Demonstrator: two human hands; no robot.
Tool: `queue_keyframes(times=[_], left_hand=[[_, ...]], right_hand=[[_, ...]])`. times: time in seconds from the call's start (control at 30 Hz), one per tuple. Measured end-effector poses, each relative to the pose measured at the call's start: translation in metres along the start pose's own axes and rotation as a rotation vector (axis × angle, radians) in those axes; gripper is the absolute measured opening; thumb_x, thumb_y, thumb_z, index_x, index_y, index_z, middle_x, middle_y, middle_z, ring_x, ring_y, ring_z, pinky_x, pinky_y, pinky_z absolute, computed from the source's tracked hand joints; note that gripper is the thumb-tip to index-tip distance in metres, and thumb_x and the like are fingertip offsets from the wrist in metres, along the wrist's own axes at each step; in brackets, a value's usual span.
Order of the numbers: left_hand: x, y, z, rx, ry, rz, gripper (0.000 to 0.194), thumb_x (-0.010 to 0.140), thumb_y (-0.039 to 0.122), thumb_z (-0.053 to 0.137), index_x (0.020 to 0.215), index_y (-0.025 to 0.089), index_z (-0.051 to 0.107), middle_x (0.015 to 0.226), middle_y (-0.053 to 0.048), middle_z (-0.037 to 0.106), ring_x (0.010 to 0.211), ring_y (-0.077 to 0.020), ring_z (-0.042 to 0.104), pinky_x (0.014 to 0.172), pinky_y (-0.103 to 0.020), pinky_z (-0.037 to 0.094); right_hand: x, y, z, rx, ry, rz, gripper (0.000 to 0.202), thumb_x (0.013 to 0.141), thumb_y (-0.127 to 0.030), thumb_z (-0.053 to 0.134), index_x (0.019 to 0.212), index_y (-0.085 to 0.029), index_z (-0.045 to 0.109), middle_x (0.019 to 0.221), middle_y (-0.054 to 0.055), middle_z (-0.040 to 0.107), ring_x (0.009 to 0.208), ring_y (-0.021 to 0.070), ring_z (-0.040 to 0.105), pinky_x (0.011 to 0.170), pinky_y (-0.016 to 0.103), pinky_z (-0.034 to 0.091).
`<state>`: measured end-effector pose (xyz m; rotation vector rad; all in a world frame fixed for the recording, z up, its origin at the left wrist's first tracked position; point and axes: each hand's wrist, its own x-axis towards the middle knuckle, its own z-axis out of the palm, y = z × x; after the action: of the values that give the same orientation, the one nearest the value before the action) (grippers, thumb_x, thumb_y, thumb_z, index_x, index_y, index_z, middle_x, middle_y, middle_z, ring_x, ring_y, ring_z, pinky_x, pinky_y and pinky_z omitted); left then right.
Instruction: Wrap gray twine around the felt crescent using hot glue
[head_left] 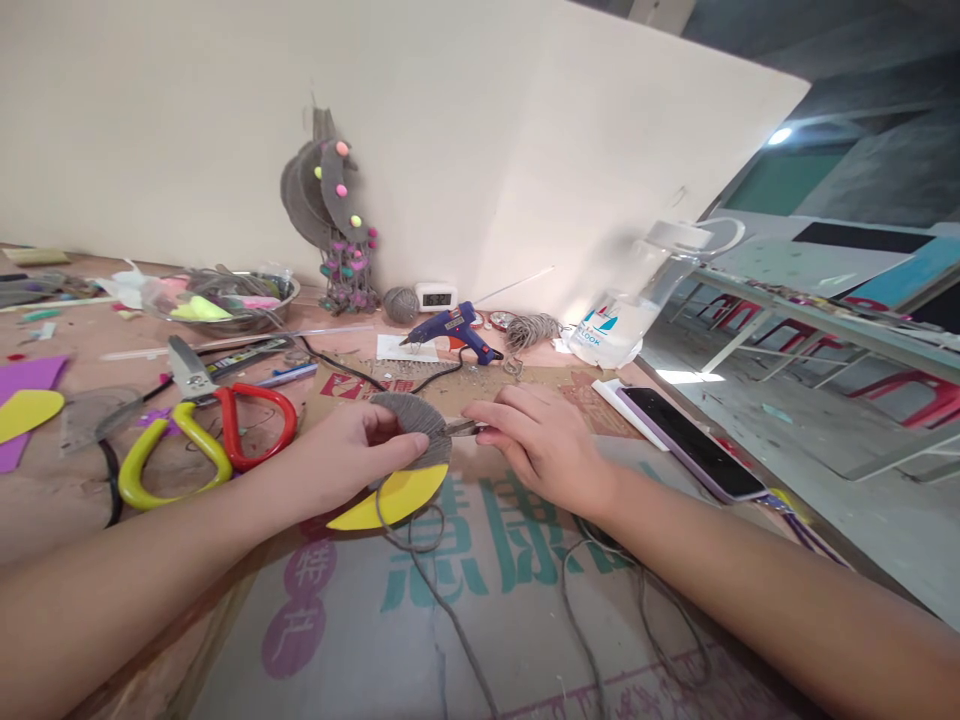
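My left hand grips a yellow crescent-shaped piece whose upper part is wound with grey yarn. The thumb presses on the wound part and the other fingers are behind it. At the right edge of the crescent, my right hand pinches a thin greyish thing that touches the winding; its kind is not clear. A loose yarn strand loops down from the crescent over the printed cardboard. More yarn trails below my right wrist.
Scissors with red and yellow handles lie left. Behind are a blue glue gun, a yarn ball, a small clock and a metal bowl. A yarn-wrapped ornament hangs on the wall. A phone and a clear bottle stand right.
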<state>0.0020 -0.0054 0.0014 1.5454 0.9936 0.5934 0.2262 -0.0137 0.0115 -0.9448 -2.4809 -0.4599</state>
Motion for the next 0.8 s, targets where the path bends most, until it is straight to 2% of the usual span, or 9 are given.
queue_keyframes(times=[0.47, 0.67, 0.8], left_hand=[[-0.002, 0.002, -0.001, 0.016, 0.021, -0.01, 0.028, 0.075, 0.044, 0.055, 0.082, 0.019, 0.066, 0.081, -0.001, 0.07, 0.07, -0.0178, 0.062, 0.061, -0.024, 0.047], [-0.003, 0.005, 0.0, 0.008, -0.021, 0.051, 0.018, 0.078, 0.032, 0.053, 0.085, 0.02, 0.064, 0.084, 0.001, 0.068, 0.082, -0.0169, 0.061, 0.069, -0.022, 0.046], [-0.001, 0.006, 0.001, 0.044, -0.033, 0.114, 0.015, 0.077, 0.03, 0.052, 0.083, 0.019, 0.061, 0.083, 0.002, 0.065, 0.081, -0.016, 0.059, 0.07, -0.023, 0.045]], right_hand=[[0.001, 0.0, 0.0, 0.062, -0.002, 0.026, 0.027, 0.091, -0.029, 0.039, 0.098, -0.015, 0.06, 0.075, 0.005, 0.058, 0.07, 0.015, 0.049, 0.064, 0.027, 0.035], [-0.002, 0.0, 0.004, 0.261, 0.067, 0.156, 0.024, 0.09, -0.027, 0.04, 0.105, -0.016, 0.055, 0.088, 0.008, 0.061, 0.082, 0.0167, 0.054, 0.073, 0.029, 0.042], [-0.001, -0.009, 0.004, 0.6, 0.002, 0.384, 0.031, 0.085, -0.036, 0.048, 0.11, -0.018, 0.051, 0.101, 0.008, 0.06, 0.088, 0.0175, 0.056, 0.076, 0.031, 0.045]])
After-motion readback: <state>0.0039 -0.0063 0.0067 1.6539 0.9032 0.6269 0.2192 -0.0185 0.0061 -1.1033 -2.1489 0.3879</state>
